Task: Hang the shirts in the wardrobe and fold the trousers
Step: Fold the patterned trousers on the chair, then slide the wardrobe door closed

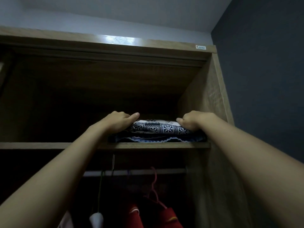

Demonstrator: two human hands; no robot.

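Left hand (117, 121): fingers curled on the patterned folded trousers (158, 129).
Right hand (195, 120): pinching their far corner.
Risk: stack sits near the shelf (49, 145) edge — uneven push unfolds it.

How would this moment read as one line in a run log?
stage: shelving | item: folded black-and-white patterned garment | place: wooden wardrobe shelf | left hand: on it | right hand: on it

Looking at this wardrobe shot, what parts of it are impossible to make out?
Head view only:
- Back and left of the upper shelf: lost in shadow.
- Fingertips of the left hand and right hand: curled onto the patterned folded cloth.
- Dark pile under the cloth: too dim to tell what garments.
- Red clothes on the rail: cut off by the bottom edge.
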